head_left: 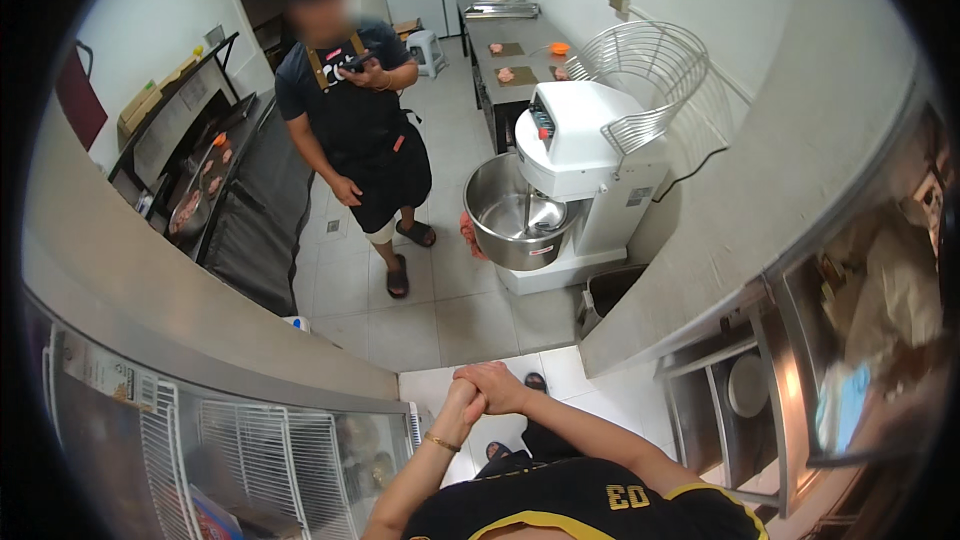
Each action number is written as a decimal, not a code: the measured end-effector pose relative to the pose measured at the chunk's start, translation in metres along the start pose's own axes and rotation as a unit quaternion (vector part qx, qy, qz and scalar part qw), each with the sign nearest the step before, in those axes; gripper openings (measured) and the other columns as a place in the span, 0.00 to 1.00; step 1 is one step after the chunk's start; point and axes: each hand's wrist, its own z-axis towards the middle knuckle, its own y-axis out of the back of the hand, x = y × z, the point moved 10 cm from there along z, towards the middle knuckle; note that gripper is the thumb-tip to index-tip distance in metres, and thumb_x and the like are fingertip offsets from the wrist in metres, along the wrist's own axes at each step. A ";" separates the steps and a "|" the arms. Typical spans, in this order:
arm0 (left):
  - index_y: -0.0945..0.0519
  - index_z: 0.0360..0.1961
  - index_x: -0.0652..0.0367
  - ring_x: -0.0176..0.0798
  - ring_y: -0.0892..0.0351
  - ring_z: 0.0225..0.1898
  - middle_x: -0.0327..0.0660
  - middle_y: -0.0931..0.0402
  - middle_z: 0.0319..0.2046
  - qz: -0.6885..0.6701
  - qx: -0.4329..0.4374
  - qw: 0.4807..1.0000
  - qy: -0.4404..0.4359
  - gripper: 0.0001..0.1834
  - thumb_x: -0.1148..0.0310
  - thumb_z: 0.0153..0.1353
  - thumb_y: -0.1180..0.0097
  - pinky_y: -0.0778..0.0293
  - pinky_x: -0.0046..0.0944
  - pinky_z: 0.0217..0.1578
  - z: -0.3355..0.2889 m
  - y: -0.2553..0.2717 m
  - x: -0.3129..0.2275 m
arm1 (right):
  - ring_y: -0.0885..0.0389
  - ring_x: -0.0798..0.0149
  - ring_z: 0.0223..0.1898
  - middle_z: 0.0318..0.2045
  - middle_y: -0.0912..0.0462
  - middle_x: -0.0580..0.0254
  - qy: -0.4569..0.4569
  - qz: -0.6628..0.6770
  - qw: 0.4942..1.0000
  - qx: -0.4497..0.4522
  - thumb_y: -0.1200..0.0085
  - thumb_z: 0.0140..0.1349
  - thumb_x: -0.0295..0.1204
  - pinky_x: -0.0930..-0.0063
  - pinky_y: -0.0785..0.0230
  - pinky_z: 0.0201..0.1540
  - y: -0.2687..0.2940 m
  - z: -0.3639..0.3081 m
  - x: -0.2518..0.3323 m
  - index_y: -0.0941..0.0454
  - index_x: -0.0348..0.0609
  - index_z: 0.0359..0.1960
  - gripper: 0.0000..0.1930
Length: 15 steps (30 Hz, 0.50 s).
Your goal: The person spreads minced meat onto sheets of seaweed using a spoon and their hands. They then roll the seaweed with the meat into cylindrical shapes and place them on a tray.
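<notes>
My two hands are clasped together in front of me, near the doorway. My right hand (494,381) lies over the top with its fingers wrapped round my left hand (466,401). The left hand's fingers are largely covered, and its wrist wears a gold-coloured bracelet (441,442). No tool or other object shows in either hand. Beyond them stands a white spiral dough mixer (580,135) with its wire guard (640,70) raised. Its steel bowl (500,202) shows bare metal and a mixing hook inside.
Another person (350,110) in a black apron stands ahead, holding a phone (357,62). Steel tables line the right wall (515,65) and the left side (225,195), bearing reddish portions. A glass-fronted cabinet with wire racks (245,455) is at lower left; steel shelving (735,420) stands at right.
</notes>
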 end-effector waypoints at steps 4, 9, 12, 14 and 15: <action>0.27 0.34 0.64 0.35 0.23 0.39 0.44 0.24 0.37 -0.008 -0.055 0.998 0.005 0.08 0.72 0.63 0.57 0.26 0.36 0.41 0.055 0.025 -0.015 | 0.21 0.49 0.36 0.32 0.20 0.54 -0.019 0.065 0.998 0.018 0.39 0.44 0.35 0.59 0.29 0.38 0.007 0.035 -0.042 0.29 0.50 0.43 0.21; 0.27 0.39 0.68 0.38 0.26 0.46 0.48 0.26 0.43 0.092 -0.056 0.992 -0.065 0.10 0.82 0.57 0.58 0.28 0.37 0.45 0.079 -0.006 -0.071 | 0.21 0.46 0.35 0.30 0.20 0.51 -0.020 0.079 0.987 0.136 0.38 0.42 0.34 0.56 0.30 0.35 0.012 0.088 -0.085 0.30 0.52 0.39 0.21; 0.25 0.37 0.69 0.37 0.24 0.37 0.47 0.24 0.36 0.209 -0.104 0.965 -0.121 0.11 0.78 0.58 0.60 0.27 0.38 0.38 0.083 -0.015 -0.097 | 0.22 0.44 0.34 0.28 0.20 0.50 -0.047 0.056 0.976 0.206 0.37 0.40 0.33 0.57 0.30 0.34 -0.002 0.108 -0.111 0.31 0.50 0.36 0.19; 0.25 0.39 0.71 0.43 0.22 0.39 0.52 0.23 0.37 0.273 -0.120 0.947 -0.121 0.13 0.78 0.57 0.59 0.27 0.41 0.39 0.086 -0.013 -0.102 | 0.22 0.43 0.34 0.27 0.21 0.50 -0.037 0.105 0.967 0.230 0.38 0.40 0.32 0.58 0.30 0.33 -0.012 0.110 -0.114 0.31 0.50 0.34 0.18; 0.25 0.39 0.72 0.44 0.22 0.39 0.53 0.23 0.37 0.306 -0.119 0.934 -0.141 0.13 0.78 0.57 0.59 0.27 0.42 0.39 0.086 -0.013 -0.108 | 0.22 0.42 0.33 0.27 0.21 0.50 -0.044 0.115 0.961 0.248 0.38 0.40 0.31 0.59 0.30 0.33 -0.017 0.110 -0.118 0.31 0.49 0.34 0.18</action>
